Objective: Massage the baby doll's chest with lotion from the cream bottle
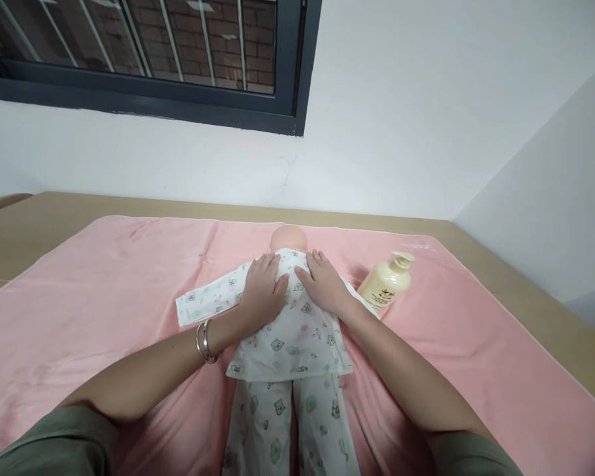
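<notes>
A baby doll (288, 237) lies on a pink blanket, its bare head pointing away from me. It wears a white printed pajama top (297, 344) and matching printed trousers (272, 423). My left hand (265, 287) rests flat on the upper left of the top, fingers stretched out over the shoulder. On the other shoulder lies my right hand (324, 283), also flat with its fingers extended. The left sleeve (208, 303) spreads out to the side; my right forearm partly covers the other sleeve. Neither hand grips anything.
A pale yellow pump bottle (387, 281) leans or lies on the blanket just right of the doll. The pink blanket (129, 277) covers most of a wooden table (377, 219). Behind it rises a white wall (387, 119) with a dark-framed barred window (178, 86).
</notes>
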### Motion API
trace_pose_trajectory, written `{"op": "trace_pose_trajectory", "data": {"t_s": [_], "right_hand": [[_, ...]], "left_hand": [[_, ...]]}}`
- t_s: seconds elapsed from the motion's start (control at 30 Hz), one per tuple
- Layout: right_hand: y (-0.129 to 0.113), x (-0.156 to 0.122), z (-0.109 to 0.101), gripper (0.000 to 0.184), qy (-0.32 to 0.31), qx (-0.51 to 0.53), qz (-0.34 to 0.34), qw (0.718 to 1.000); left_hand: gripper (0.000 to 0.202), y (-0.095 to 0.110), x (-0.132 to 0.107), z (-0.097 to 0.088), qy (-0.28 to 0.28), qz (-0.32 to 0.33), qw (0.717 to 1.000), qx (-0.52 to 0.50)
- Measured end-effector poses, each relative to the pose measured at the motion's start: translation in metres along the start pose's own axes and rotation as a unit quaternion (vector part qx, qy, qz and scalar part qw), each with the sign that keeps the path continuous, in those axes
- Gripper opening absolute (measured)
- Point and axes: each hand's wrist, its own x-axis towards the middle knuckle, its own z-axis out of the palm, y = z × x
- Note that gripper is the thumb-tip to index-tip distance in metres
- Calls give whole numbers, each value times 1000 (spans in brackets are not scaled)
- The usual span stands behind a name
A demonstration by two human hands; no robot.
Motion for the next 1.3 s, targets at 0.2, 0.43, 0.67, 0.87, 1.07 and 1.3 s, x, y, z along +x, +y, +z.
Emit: {"op": "trace_pose_trajectory", "data": {"t_s": [0.2,0.43,0.67,0.87,1.07,1.3], "right_hand": [[-13,-5,2,63,33,-52,9,998],[-44,-45,9,55,96,-98,-54,989],[-26,-22,-1,52,41,-57,-27,997],[-51,-57,5,55,92,-86,-80,989],[-26,-23,-8,48,43,-48,-23,998],[-29,-24,3,51,64,-63,-6,996]], "left_hand": [[40,-4,2,-5,10,57,998,-31],[44,-1,6,-13,-37,14,999,20],[43,19,-27,-17,-20,118,993,18],[52,-5,5,-13,-22,2,1000,8],[47,16,-23,-14,-22,85,995,45],[55,-4,5,-16,-62,31,997,25]]}}
